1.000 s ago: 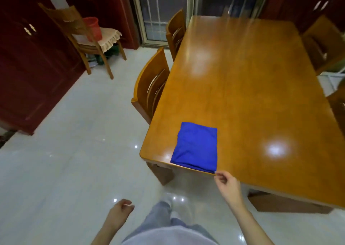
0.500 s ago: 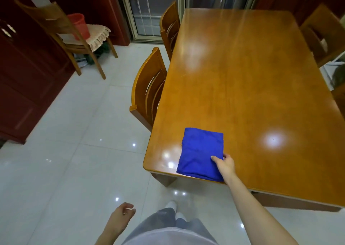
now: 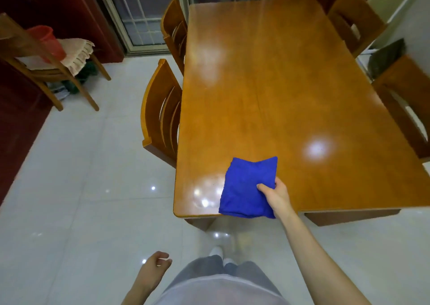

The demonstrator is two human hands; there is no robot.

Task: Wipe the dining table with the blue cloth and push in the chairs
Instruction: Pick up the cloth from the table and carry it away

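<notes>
Table (image 3: 267, 95): R hand (image 3: 275, 195) grips blue cloth (image 3: 246, 188).

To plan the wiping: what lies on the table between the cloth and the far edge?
Nothing: the head view shows bare table from the cloth to the far edge, only light glare.

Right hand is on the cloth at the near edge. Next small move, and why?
Probably push the blue cloth away from the near edge, onto the table, starting a wipe stroke: the right hand grips its right side, and its near end overhangs the edge.
</notes>
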